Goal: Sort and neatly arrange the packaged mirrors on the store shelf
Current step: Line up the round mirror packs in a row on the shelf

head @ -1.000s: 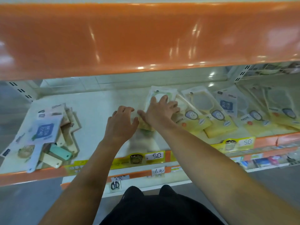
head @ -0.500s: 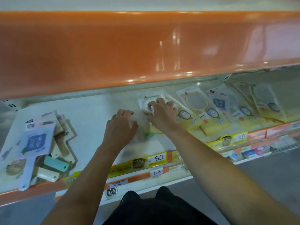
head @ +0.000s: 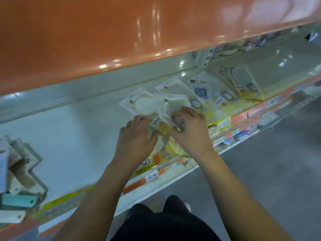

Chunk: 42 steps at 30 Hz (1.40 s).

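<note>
A clear-packaged hand mirror [head: 171,105] is tilted up off the white shelf [head: 73,136], and my right hand [head: 189,129] grips its lower part with curled fingers. My left hand [head: 137,136] lies beside it, fingers on the yellow-carded packet [head: 160,126] underneath. Another packaged mirror [head: 139,103] lies flat just behind them. To the right, more packaged mirrors [head: 225,94] overlap in a row along the shelf.
A jumbled pile of packaged mirrors with teal and cream handles [head: 17,185] sits at the shelf's left end. The orange upper shelf front [head: 121,35] overhangs close above. Price tags [head: 224,122] line the shelf edge. Grey floor lies at the right.
My right hand has pulled a packaged mirror up and toward the shelf edge. My left hand has moved right to meet it. The view has tilted and shifted left.
</note>
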Available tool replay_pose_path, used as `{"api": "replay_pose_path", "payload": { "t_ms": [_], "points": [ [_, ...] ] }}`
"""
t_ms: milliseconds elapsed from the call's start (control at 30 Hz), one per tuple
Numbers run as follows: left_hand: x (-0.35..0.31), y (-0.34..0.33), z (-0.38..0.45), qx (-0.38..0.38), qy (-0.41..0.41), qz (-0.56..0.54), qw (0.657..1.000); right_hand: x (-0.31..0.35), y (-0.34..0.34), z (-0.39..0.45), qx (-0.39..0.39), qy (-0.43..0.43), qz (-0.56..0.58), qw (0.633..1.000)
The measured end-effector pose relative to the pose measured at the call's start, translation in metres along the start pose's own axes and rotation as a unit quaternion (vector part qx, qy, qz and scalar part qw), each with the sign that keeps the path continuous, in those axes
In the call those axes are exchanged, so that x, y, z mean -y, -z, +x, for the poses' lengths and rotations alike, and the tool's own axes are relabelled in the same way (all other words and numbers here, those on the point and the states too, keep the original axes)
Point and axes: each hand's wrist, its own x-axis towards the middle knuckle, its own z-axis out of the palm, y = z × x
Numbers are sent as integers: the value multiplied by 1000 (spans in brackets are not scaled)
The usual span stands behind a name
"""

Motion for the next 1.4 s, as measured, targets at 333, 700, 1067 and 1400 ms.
{"api": "replay_pose_path", "payload": {
  "t_ms": [333, 700, 1067, 1400],
  "points": [
    [-104, -37, 34, 15, -66, 23, 997, -89, 52, -19, -12, -89, 35, 995],
    [-232, -98, 63, 28, -89, 14, 996, -211, 114, -29, -11, -139, 30, 990],
    [-265, -122, 84, 41, -81, 13, 996, -256, 128, -15, 4, -145, 50, 988],
    [-256, -124, 145, 42, -78, -12, 996, -258, 131, 32, -5, -152, 27, 988]
  ]
}}
